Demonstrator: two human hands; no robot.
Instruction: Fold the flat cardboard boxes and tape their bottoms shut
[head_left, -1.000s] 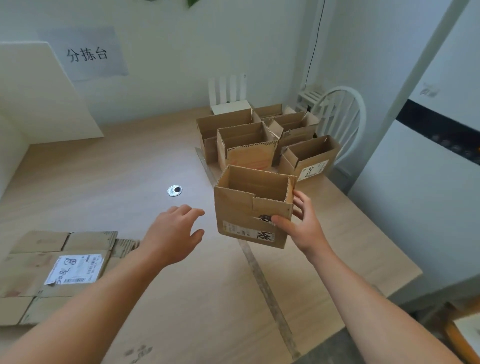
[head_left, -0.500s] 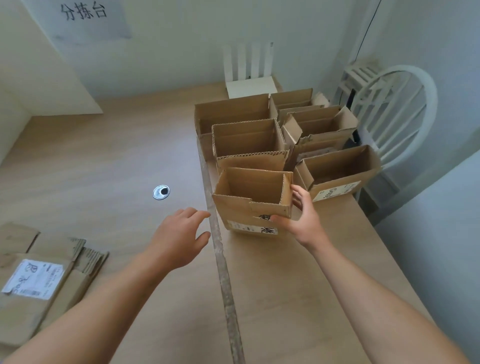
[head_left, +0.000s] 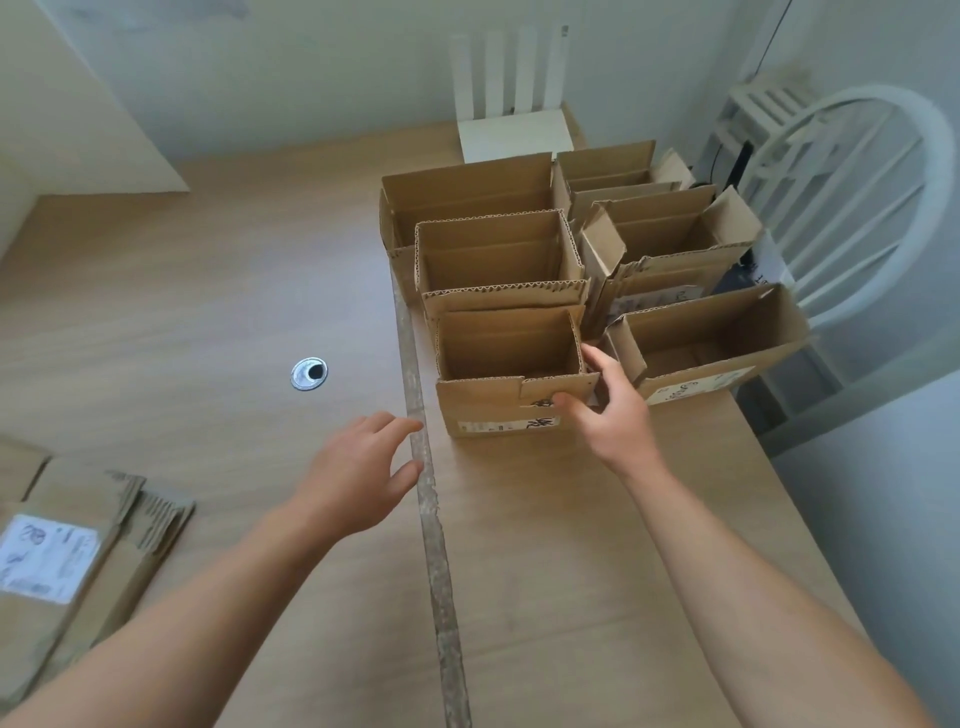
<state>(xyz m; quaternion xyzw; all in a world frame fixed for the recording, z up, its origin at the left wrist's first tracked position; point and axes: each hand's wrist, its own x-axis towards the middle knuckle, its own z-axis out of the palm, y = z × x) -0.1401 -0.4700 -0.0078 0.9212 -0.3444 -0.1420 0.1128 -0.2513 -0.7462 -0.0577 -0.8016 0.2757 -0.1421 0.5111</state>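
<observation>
An open-topped folded cardboard box (head_left: 498, 405) stands upright on the wooden table (head_left: 208, 291), at the front of a group of several folded boxes (head_left: 498, 249). My right hand (head_left: 608, 410) holds its right front corner, thumb on the front face and fingers along the right side. My left hand (head_left: 358, 473) hovers over the table left of the box, fingers relaxed, holding nothing. A stack of flat cardboard boxes (head_left: 62, 561) with a white label lies at the left edge.
A taped seam (head_left: 431, 519) runs down the table between my hands. A round metal grommet (head_left: 308, 373) sits in the tabletop. A white chair (head_left: 852, 197) stands past the right table edge. A white slatted rack (head_left: 511, 124) is by the back wall.
My right hand carried the box away from me and set it down on the table against the row of folded boxes. My left hand stayed beside it, empty.
</observation>
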